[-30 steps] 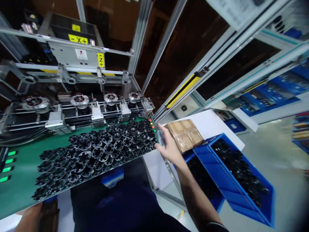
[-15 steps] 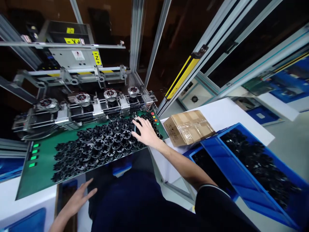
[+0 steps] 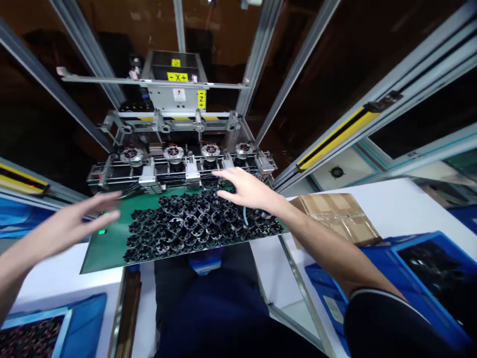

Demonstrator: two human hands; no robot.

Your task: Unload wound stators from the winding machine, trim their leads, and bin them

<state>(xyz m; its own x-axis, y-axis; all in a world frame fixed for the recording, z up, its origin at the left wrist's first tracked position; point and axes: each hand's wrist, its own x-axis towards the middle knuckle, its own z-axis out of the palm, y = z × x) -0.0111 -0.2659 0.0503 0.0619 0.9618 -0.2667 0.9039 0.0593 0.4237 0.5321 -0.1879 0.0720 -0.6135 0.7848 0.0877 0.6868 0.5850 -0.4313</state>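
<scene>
- Your right hand (image 3: 249,188) is wide open, fingers stretched forward and spread, over the far side of the heap of black slotted metal rings (image 3: 194,219) on the green rectangular board (image 3: 108,243). You cannot tell from this view whether your fingertips touch the rings.
- A thin pale-blue strip (image 3: 245,217) shows just below your right palm, above the heap. It is too blurred to name, and you cannot tell whether that hand has hold of it.
- Your left hand (image 3: 70,223) is also open, fingers spread and holding nothing, over the left edge of the green rectangular board and near its small lit green indicator (image 3: 102,231).
- The black slotted metal rings lie packed together, touching one another, across most of the green rectangular board.
- Just beyond the board, four round metal motor units with red wiring (image 3: 173,154) sit in a row on a silver rail fixture (image 3: 194,171).
- Farther beyond the board stands a grey metal gantry plate (image 3: 177,94) with yellow axis labels.
- To the right of the board, a tape-wrapped cardboard box (image 3: 335,219) lies on the white desk (image 3: 428,199).
- Nearer you, to the right of the board, is a blue plastic crate (image 3: 421,253) of dark parts; to the left of the board is another blue plastic crate (image 3: 85,318).
</scene>
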